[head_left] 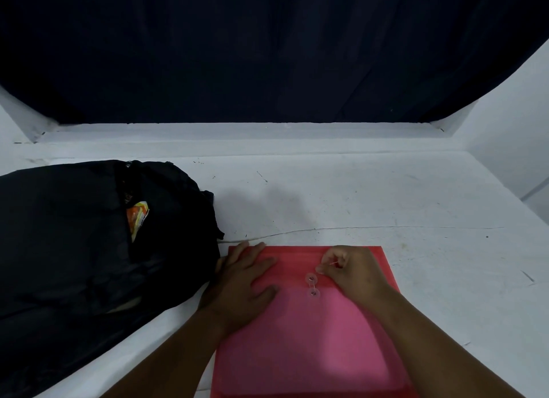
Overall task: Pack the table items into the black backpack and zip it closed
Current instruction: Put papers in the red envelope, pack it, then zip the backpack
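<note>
The black backpack (pixel 89 249) lies on its side at the left of the white worktop (pixel 356 195), its opening facing up, with an orange and white packet (pixel 137 219) showing in the gap. Just beside it, on the near middle of the worktop, lies a red plastic envelope (pixel 312 338) with a flap and two round string-tie buttons (pixel 312 285), one above the other.

The fingers (pixel 323 268) of the right hand (pixel 353 271) are curled, and thumb and forefinger pinch a thin string (pixel 334 262) just above and to the right of the upper button. A short run of string shows between the two buttons. The hand sits over the upper right part of the envelope's flap, its forearm reaching in from the lower right corner.

The fingers (pixel 252 256) of the left hand (pixel 243 282) are straight and spread, pressed flat on the upper left corner of the envelope, with the fingertips at its far edge. The outer side of this hand is touching or very near the backpack's side; which, I cannot tell. Its forearm comes in from the lower left.

Beyond the worktop a low white ledge (pixel 237 136) runs across, and above it hangs a dark curtain (pixel 267 47). White walls (pixel 511 115) close in on both sides.
</note>
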Tool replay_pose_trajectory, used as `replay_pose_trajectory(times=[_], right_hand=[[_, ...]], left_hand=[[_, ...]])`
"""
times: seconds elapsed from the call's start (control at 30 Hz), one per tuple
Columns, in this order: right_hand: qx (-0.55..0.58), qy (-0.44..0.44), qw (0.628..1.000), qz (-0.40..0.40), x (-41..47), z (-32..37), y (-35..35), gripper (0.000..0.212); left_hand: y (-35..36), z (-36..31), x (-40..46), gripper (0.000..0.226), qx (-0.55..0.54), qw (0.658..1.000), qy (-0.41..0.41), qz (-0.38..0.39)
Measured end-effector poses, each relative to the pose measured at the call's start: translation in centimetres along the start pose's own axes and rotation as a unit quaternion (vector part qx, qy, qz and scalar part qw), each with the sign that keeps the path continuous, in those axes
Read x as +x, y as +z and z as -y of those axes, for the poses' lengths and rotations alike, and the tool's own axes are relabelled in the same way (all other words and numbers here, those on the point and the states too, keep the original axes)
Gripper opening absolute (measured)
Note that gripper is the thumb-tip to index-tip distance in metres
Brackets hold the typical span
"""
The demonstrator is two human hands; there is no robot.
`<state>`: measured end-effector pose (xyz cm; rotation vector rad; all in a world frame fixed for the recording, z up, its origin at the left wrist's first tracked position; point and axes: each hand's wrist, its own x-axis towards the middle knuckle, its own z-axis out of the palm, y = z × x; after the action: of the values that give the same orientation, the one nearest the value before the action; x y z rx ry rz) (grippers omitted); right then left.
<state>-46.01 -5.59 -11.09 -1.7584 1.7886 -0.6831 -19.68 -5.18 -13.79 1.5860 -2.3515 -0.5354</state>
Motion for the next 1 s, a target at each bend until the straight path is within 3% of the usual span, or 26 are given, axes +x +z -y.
replay_pose_trajectory(times=[0.1,0.27,0.77,0.93,1.0], right_hand=[[-0.026,-0.030,0.999,-0.021,-1.6,-0.5,0.2,0.003],[-0.096,-0.066,0.992,-0.038,-4.3,-1.1,0.5,0.012],[-0.199,0.026,0.978,0.063,-9.3,3.3,3.5,0.021],[-0.227,-0.009,0.971,0.076,-8.3,4.8,3.7,0.026],[-0.231,-0.016,0.969,0.092,-7.4,4.8,3.4,0.041]], left_hand=[[-0.1,-0.1,-0.1,0.058,-0.013,1.000,0.000,-0.004],[0.1,-0.2,0.0,0.058,-0.011,1.000,-0.013,-0.006],[0.2,-0.2,-0.2,0.058,-0.011,1.000,-0.015,-0.003],[0.2,-0.2,-0.3,0.058,-0.002,1.000,-0.015,0.001],[0.3,-0.1,-0.3,0.060,0.008,1.000,-0.010,0.005]])
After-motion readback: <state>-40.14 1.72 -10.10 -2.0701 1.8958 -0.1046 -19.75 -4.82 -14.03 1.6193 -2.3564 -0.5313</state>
